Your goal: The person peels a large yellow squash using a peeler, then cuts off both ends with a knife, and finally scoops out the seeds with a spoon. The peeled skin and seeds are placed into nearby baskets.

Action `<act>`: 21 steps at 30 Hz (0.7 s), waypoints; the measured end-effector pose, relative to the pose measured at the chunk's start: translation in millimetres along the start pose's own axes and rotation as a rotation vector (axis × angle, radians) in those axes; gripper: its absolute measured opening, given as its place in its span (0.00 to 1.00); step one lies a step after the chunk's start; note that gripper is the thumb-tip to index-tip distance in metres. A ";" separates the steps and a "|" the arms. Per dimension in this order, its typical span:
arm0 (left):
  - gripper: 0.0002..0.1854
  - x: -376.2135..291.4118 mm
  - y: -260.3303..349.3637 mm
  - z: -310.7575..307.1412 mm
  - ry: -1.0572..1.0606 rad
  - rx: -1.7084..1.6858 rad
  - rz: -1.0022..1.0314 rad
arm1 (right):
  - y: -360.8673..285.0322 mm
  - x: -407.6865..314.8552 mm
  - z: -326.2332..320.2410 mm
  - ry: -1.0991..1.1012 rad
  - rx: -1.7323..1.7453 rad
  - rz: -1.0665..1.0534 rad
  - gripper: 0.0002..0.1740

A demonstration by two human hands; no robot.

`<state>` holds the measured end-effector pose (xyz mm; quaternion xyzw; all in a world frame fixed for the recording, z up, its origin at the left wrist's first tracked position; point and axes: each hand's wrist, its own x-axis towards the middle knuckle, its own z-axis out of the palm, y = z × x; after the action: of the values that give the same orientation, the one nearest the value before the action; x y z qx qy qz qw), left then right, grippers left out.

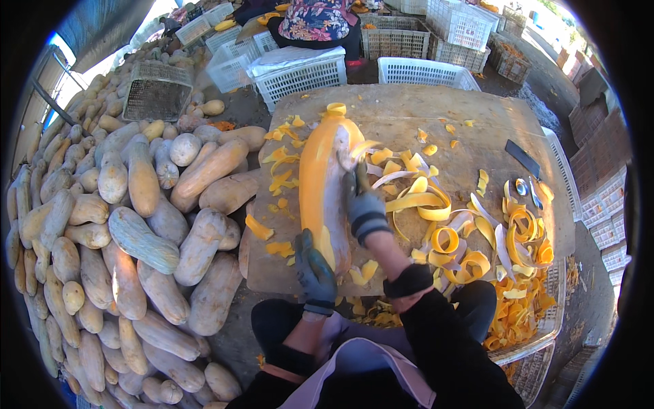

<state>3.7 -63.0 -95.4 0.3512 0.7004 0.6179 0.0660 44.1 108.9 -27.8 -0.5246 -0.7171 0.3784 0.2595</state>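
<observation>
A large, long butternut-type squash (pixel 312 174) lies lengthwise on a wooden board in front of me. Its left side is peeled to orange flesh, while dull skin remains along the right side. My left hand (pixel 314 268), in a dark grey glove, holds the squash's near end. On the right side of the squash, my gloved right hand (pixel 367 207) is closed around a peeler (pixel 361 176), partly hidden and blurred. A strip of peel (pixel 364 148) curls up just beyond that hand. Curled peelings (pixel 434 199) lie to the right.
Unpeeled squashes (pixel 145 245) are heaped at left. On the board (pixel 460 110) lie a dark flat blade (pixel 522 157) and a small blue-and-silver tool (pixel 535 194). A crate of peelings (pixel 521 307) stands near right. Beyond sit white crates (pixel 301 76) and another person (pixel 319 23).
</observation>
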 end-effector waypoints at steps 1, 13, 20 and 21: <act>0.26 0.5 -4.2 1.0 0.037 -0.049 -0.022 | 5.6 -24.3 9.0 -0.009 0.009 -0.044 0.32; 0.29 12.3 16.4 -9.0 -0.009 0.015 -0.140 | 93.7 -18.6 -65.1 -0.528 0.996 -0.019 0.29; 0.29 1.0 24.1 -8.1 -0.097 0.057 -0.016 | -12.3 139.8 -49.7 -0.221 0.031 0.138 0.30; 0.29 1.5 29.7 2.3 -0.094 0.009 -0.025 | -4.2 124.2 -41.1 -0.060 -0.145 0.035 0.29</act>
<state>15.9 -60.6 -68.4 0.3715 0.7036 0.5966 0.1049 34.3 237.1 -3.7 -0.5427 -0.7409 0.3455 0.1927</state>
